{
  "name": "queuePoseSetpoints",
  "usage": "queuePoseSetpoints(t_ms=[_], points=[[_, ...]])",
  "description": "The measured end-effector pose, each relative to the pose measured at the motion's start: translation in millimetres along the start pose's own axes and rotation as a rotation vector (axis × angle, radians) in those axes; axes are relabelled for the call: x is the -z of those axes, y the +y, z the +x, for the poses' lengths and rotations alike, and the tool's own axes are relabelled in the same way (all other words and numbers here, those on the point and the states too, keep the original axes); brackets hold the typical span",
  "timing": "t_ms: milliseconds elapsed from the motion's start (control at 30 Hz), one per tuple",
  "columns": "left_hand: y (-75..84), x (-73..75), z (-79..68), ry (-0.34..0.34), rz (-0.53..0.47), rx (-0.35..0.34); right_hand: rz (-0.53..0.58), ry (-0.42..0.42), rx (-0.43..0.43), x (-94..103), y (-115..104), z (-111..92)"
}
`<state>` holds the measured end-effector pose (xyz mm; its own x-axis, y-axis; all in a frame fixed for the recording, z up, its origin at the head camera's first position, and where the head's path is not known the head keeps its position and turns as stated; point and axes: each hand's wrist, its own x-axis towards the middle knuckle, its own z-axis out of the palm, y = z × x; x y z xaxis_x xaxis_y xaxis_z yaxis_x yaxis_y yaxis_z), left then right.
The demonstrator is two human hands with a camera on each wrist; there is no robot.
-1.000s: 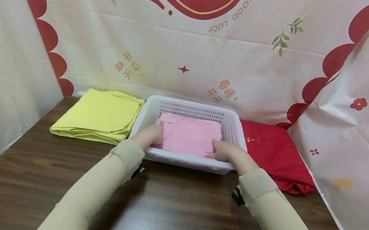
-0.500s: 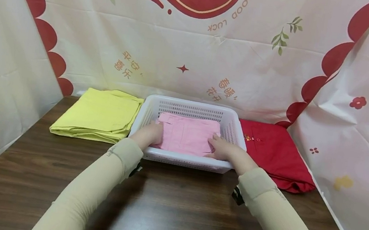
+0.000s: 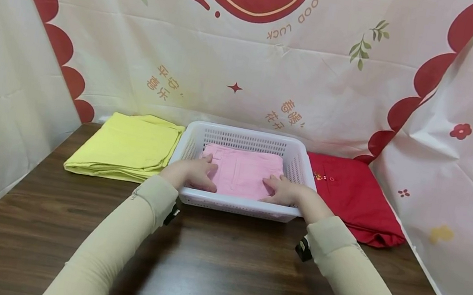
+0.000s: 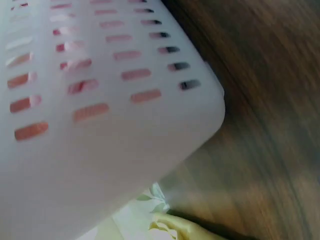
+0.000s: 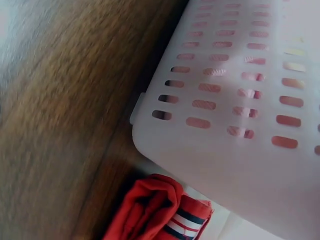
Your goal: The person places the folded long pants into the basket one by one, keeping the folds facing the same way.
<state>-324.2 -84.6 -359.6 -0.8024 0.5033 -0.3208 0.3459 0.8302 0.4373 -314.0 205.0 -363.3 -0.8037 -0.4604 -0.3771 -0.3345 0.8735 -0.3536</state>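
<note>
A folded pink garment lies flat inside a white plastic basket at the back middle of the table. Over the garment's left edge is my left hand, its fingers spread apart; whether the fingertips touch the cloth I cannot tell. My right hand rests on the right side of the pink garment, fingers spread. Both wrists pass over the basket's front rim. In the left wrist view the slotted basket wall hides the hand, and in the right wrist view the basket wall does the same.
A folded yellow garment lies left of the basket. To the right is a folded red garment, its striped trim visible in the right wrist view. A printed curtain hangs close behind and along both sides. Dark wooden tabletop extends in front.
My left hand has come up from the basket's left side, its fingers now showing above the pink garment. The right hand has shifted slightly; garment and basket stay put.
</note>
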Motion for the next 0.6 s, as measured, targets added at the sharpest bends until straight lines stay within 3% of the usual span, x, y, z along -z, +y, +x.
queuePoseSetpoints(t_ms=[167,433,600], points=[[-1.2,1.6,0.6,-0.039,0.013,0.016,-0.041,-0.030,-0.032,1.6,-5.9,1.5],[2.4,3.1,1.4,-0.081,0.122,0.078,-0.066,-0.078,-0.107,2.6,-8.1,5.6],[4.0,2.7,1.7,-0.094,0.146,0.087,-0.087,-0.109,-0.107,3.6,-6.0,9.5]])
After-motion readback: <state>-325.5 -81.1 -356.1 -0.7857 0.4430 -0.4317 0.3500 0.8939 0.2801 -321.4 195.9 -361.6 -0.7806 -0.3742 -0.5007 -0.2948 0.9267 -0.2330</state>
